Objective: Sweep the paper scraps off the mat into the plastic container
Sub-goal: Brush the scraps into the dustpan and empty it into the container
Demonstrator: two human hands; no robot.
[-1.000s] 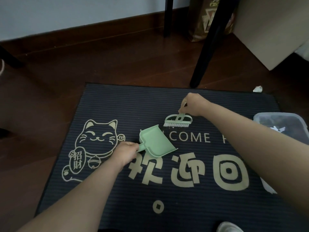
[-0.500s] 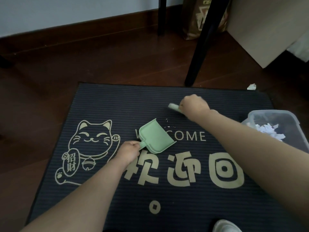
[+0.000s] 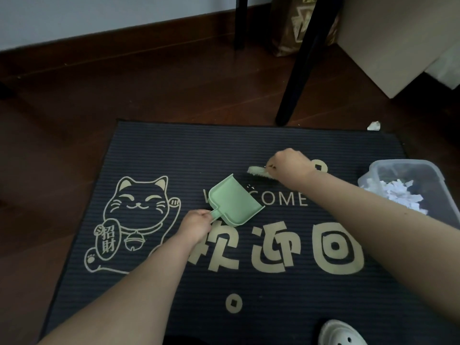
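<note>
Dark ribbed mat (image 3: 249, 145), cat motif, on red-brown wooden floor (image 3: 124, 95); black furniture leg (image 3: 303, 66) at its far edge. Left hand (image 3: 195, 226) grips green dustpan (image 3: 234, 204) handle, mid-mat. Right hand (image 3: 290, 166) curled round brush (image 3: 257, 170). Tiny paper scraps (image 3: 250, 187) between them. Plastic container (image 3: 403, 165), part-filled, right edge.

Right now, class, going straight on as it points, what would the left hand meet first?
The dustpan held by the left hand would probably reach the tiny paper scraps first, then the brush.
</note>
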